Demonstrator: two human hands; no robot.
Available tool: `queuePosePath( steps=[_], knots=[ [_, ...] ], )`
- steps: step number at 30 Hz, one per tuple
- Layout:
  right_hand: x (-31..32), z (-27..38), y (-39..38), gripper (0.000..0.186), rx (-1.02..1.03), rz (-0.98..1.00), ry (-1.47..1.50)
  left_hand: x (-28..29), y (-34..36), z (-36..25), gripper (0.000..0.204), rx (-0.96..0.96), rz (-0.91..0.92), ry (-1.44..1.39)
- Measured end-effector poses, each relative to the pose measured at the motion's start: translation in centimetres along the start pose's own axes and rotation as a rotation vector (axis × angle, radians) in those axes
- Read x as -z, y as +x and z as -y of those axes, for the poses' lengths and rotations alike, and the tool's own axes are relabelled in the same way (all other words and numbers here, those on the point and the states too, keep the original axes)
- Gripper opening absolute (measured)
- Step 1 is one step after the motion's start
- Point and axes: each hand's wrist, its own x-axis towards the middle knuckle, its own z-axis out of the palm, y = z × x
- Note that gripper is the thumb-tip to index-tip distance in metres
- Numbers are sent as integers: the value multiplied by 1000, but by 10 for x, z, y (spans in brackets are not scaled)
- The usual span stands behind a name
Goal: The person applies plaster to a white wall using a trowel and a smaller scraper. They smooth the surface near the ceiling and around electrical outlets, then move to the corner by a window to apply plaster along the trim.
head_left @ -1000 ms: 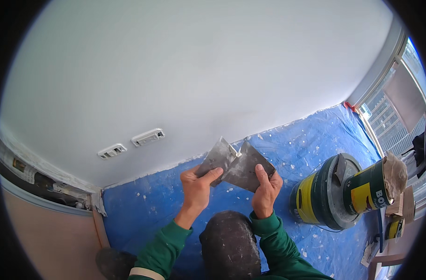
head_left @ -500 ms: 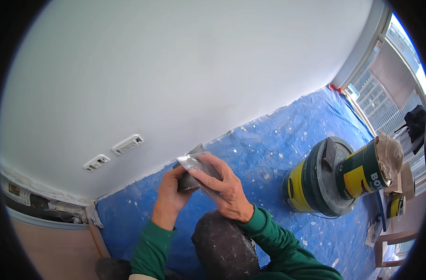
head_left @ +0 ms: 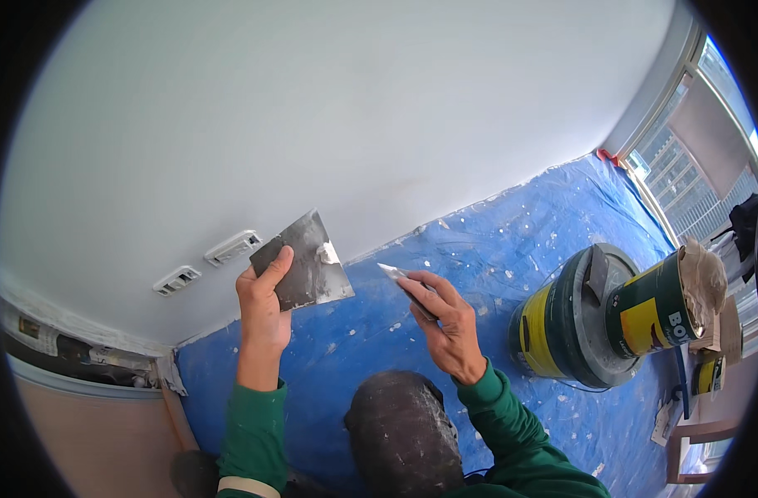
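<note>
I am gripping a flat grey metal plate (head_left: pixel 303 261) carrying a white filler dab (head_left: pixel 327 253) in my left hand (head_left: pixel 264 305), while my right hand (head_left: pixel 443 322), just beside it, is pinching a narrow metal putty knife (head_left: pixel 397 276). Tilting the plate could be dropping filler onto the blue floor sheet (head_left: pixel 479 249) below.

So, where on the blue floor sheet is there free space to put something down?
The blue sheet lies bare between the white wall and the buckets, and also under the left hand. It is crowded at the right, around the buckets.
</note>
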Motion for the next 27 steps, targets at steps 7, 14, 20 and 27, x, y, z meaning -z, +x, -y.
queuePosePath(
  steps=[7,14,20,27],
  knots=[
    [8,28,26,39,256,-52,-142,-7,15,-12,14,-233,163,372],
    [-6,33,32,49,369,-40,-245,-16,10,-10,14,-307,197,535],
    [-25,25,20,36,366,93,-222,-16,14,-13,15,-442,64,498],
    [-2,-91,13,32,-326,-164,722,81,60,-134,26,-657,-56,389]
  ],
)
